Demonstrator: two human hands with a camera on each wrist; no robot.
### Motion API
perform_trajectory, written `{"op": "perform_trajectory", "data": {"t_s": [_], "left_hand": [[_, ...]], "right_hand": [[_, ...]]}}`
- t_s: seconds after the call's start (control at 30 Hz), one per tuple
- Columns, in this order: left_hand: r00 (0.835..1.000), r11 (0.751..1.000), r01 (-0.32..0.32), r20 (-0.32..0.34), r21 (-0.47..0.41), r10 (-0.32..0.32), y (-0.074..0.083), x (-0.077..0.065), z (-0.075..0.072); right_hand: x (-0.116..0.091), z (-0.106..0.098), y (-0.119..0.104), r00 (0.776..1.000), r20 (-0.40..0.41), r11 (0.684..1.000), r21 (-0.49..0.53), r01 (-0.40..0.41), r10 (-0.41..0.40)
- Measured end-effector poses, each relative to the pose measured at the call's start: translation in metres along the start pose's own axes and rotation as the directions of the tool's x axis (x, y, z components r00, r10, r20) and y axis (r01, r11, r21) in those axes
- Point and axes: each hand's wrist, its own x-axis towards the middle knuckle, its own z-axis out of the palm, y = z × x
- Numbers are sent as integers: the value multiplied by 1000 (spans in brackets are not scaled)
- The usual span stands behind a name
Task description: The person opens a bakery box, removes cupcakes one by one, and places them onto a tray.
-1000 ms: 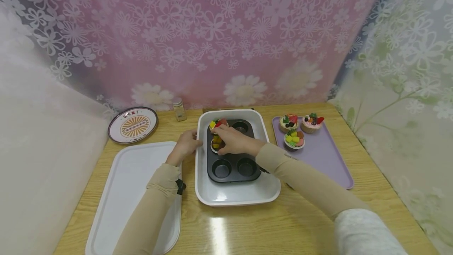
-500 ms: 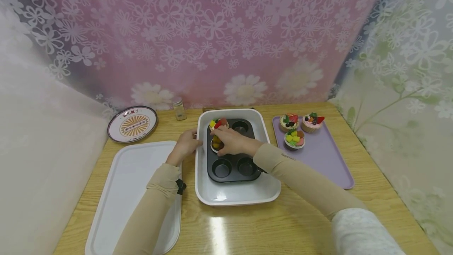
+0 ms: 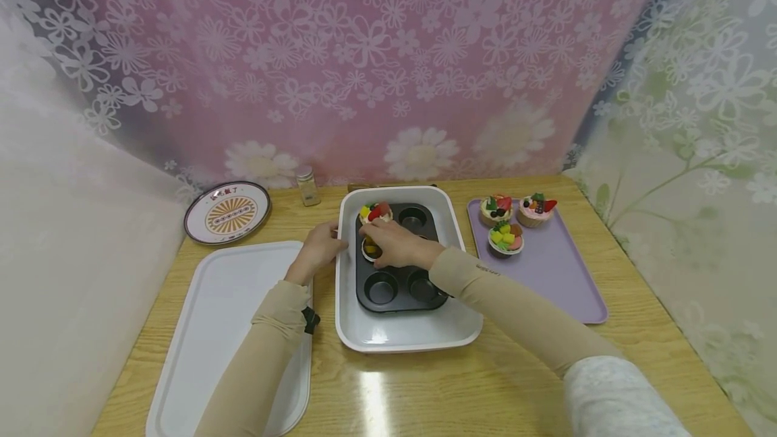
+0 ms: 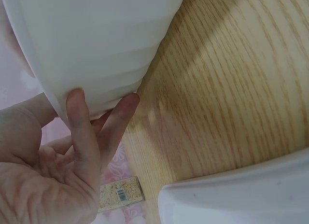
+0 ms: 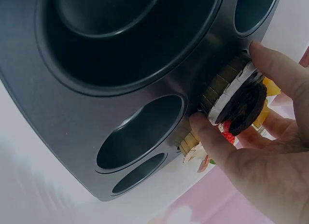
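In the middle of the head view, the right hand (image 3: 397, 245) reaches over a black muffin pan (image 3: 403, 290) and pinches a dark cupcake (image 3: 370, 248), thumb and fingers clamped on opposite sides of it, as the right wrist view shows. This cupcake is at the middle cup of the pan's left column; how deep it sits cannot be told. Its topping is dark brown with yellow-orange pieces, above a white frill. Just above it in the frame, a fruit cupcake (image 3: 377, 212) with red and yellow pieces sits in the upper-left cup.

The pan lies inside a white tub (image 3: 400, 339). The left hand (image 3: 318, 248) grips the tub's left side, thumb over the rim and fingers pressed against the outer wall.

Right of the tub, a lilac tray (image 3: 558, 275) carries a strawberry cupcake (image 3: 496, 209), a pink cupcake (image 3: 535, 210) and, nearer the bottom of the frame, a yellow-topped cupcake (image 3: 505, 240). A white tray (image 3: 237, 329) lies at lower left, partly under the left sleeve (image 3: 255, 356). Above it are a round plate (image 3: 231, 213) with an orange ray pattern and a small jar (image 3: 308, 189). All stand on a wood-grain table (image 3: 413, 396) before a pink flowered cloth (image 3: 413, 86).
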Motion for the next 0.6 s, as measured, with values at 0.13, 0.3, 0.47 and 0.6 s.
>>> {"op": "perform_trajectory", "data": {"t_s": [0.13, 0.3, 0.47, 0.6], "left_hand": [[1000, 1000, 4, -3, 6, -4, 0, 0, 0], [1000, 1000, 2, -10, 13, -2, 0, 0, 0], [1000, 1000, 4, -14, 19, -4, 0, 0, 1], [1000, 1000, 7, -15, 21, -7, 0, 0, 1]], "right_hand": [[0, -1, -3, 1000, 3, 1000, -28, -5, 5], [-2, -2, -5, 1000, 8, 999, -40, -3, 4], [0, -2, -3, 1000, 5, 999, -39, 15, -15], [2, -3, -1, 1000, 2, 999, -36, 25, -25]]}}
